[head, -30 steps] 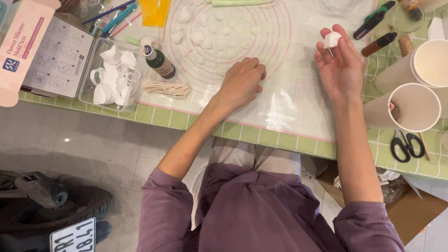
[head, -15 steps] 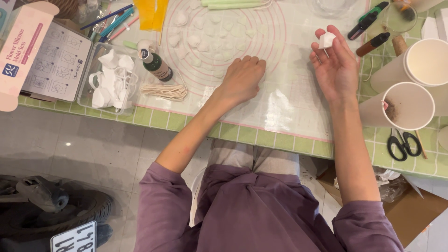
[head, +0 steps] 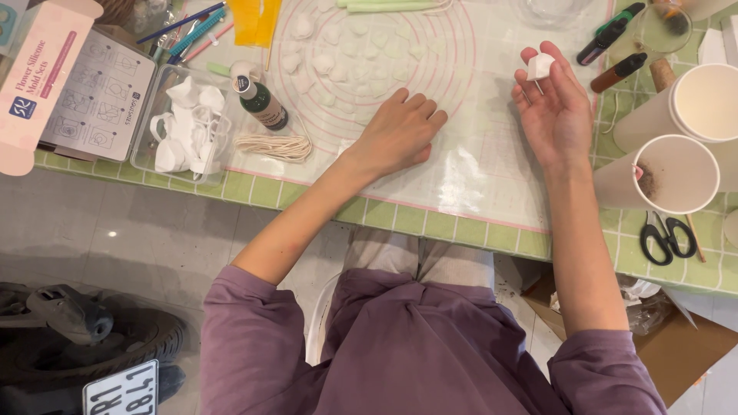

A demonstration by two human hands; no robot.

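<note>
My left hand (head: 400,132) lies palm down on the clear silicone mat (head: 477,165), fingers loosely curled and holding nothing. My right hand (head: 555,107) is turned palm up over the mat's right side and pinches a small white clay piece (head: 540,67) at its fingertips. Several small white clay shapes (head: 338,54) are spread inside the mat's pink circles, just beyond my left hand. A pale green roller (head: 392,6) lies at the mat's far edge.
A small dark green bottle (head: 261,100) and a coil of cream string (head: 273,146) sit left of the mat, beside a clear tray of white moulds (head: 184,127) and a pink box (head: 38,77). Two paper cups (head: 676,173), black scissors (head: 669,234) and markers (head: 611,34) stand right.
My right hand has drifted slightly away from me with the white piece. My left hand has stayed put on the mat.
</note>
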